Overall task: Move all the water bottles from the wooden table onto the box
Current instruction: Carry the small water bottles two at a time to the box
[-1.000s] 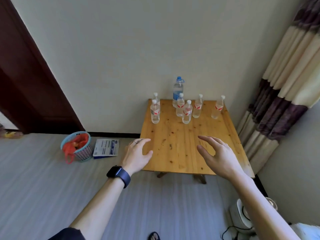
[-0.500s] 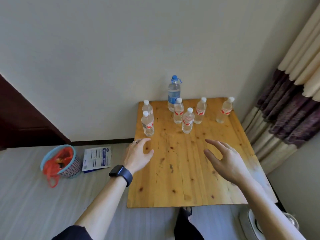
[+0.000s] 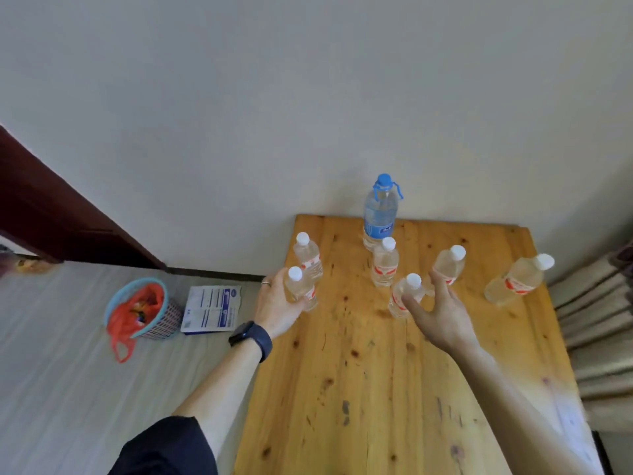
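Our L hand (image 3: 277, 303) grips a small bottle (image 3: 298, 286) on the wooden table (image 3: 359, 389). Our R hand (image 3: 442, 313) is spread, thumb across a second bottle (image 3: 407, 289). Other bottles (image 3: 385, 265) stand just beyond both hands.

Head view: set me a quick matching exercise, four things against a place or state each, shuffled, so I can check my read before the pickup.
Things:
1. large bottle
2. left hand
3. right hand
4. basket

Places or states:
A. on the floor, red bag inside
B. blue cap, at the table's far edge
C. grips the near-left bottle
D. spread open beside the middle bottle, not closed on it

Pairs: 1-B, 2-C, 3-D, 4-A.
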The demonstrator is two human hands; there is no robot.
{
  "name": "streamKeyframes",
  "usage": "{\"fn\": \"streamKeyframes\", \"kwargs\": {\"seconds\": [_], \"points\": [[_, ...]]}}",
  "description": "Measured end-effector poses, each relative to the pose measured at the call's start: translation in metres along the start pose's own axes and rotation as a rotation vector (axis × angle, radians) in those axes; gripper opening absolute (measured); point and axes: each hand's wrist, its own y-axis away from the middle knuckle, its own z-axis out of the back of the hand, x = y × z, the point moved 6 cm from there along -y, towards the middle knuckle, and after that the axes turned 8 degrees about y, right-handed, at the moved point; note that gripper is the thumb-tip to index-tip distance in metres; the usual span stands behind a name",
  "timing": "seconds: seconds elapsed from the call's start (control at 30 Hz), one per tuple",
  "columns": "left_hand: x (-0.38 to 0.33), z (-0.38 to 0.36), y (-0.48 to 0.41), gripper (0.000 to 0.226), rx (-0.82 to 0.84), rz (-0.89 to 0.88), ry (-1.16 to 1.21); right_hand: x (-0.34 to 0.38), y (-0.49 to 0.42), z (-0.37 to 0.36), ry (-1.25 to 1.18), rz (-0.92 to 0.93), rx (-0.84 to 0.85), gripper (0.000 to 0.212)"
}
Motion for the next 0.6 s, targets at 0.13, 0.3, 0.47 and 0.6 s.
{"fn": "streamKeyframes", "kwargs": {"seconds": [0.13,0.3,0.47,0.6], "points": [[0.019,-0.014,-0.045,0.095,-0.04,0.105,0.063,-0.01,-0.05,-0.025,-0.024,-0.084,0.035,0.1],[0.049,-0.039,-0.084,0.101,-0.018,0.179,0.201,-0.033,-0.073,-0.06,-0.149,-0.229,0.08,0.1],[0.067,-0.05,-0.104,0.053,-0.023,0.129,0.171,-0.049,-0.077,-0.071,-0.163,-0.287,0.067,0.073],[0.063,-0.047,-0.094,0.051,0.054,0.058,0.148,-0.043,-0.067,-0.064,-0.145,-0.255,0.105,0.062]]}}
